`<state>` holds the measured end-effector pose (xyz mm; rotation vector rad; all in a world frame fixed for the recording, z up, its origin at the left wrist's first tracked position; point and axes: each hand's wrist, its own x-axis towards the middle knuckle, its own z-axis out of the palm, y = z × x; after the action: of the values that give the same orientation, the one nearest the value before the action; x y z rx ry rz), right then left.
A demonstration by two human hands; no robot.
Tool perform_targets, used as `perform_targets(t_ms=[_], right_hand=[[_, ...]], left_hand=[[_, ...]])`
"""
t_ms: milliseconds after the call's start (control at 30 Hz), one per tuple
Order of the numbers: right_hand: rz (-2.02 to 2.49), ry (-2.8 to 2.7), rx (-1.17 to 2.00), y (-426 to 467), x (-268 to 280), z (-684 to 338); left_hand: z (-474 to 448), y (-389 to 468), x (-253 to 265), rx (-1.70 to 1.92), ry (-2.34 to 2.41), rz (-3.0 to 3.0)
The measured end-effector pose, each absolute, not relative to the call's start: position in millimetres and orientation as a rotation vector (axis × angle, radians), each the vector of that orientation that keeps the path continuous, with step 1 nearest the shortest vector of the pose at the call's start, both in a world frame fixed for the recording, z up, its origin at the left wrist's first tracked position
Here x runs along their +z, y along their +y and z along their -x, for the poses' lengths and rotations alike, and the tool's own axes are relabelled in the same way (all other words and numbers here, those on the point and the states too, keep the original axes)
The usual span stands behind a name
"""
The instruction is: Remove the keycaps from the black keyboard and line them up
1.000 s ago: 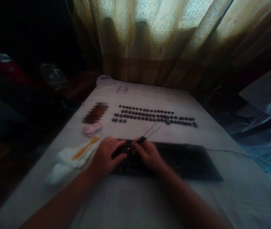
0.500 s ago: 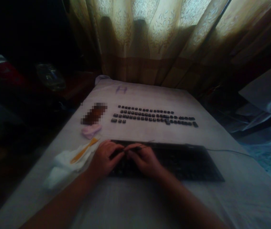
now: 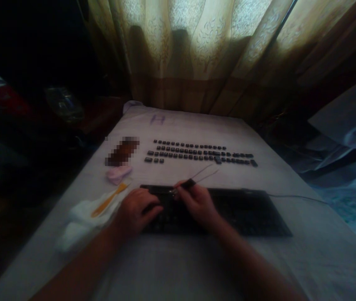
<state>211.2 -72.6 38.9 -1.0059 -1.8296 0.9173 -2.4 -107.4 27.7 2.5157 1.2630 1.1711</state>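
Observation:
A black keyboard (image 3: 243, 213) lies across the cloth in front of me. My left hand (image 3: 138, 209) rests over its left end, fingers curled and thumb apart, with nothing visible between them. My right hand (image 3: 198, 200) is closed around a wire keycap puller (image 3: 188, 183) above the keyboard's left half. Two thin wires stick out of its black grip, away from me. Something small and shiny shows at the right fingertips, too blurred to name. Beyond the keyboard, loose black keycaps (image 3: 184, 152) lie in several rows.
On the left are a white cloth (image 3: 80, 215), a yellow-orange brush-like tool (image 3: 108, 200), a pink cloth (image 3: 118, 174) and a pixelated brown object (image 3: 122, 151). A cable (image 3: 297, 196) runs right from the keyboard. A curtain (image 3: 178, 83) hangs behind the table.
My hands were together over the keyboard's left part and are now apart. The right hand has turned and lifted slightly, so the puller's wires point up and away. The left hand has stayed near the left end.

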Motion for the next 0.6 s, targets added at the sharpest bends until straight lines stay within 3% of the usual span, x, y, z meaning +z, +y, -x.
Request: perform_targets(t_ms=[100,200,433,600], right_hand=[[1.02,-2.312,0.321,-69.2,35.5,-214.7],[1.067,-2.588,0.031,-69.1,33.6,-213.2],[1.223,-2.651,0.084,-74.9,48.4,-209.6],[1.065,-2.397,0.34,-82.5,56.6,-204.7]], left_hand=[[5.6,-106.0,24.3,1.214,1.356,-2.46],[6.3,-105.6,23.5,1.204,1.393,-2.383],[-0.8,-108.8,27.5,1.2,1.431,-2.288],[-2.8,-110.5,28.2,1.174,1.49,-2.139]])
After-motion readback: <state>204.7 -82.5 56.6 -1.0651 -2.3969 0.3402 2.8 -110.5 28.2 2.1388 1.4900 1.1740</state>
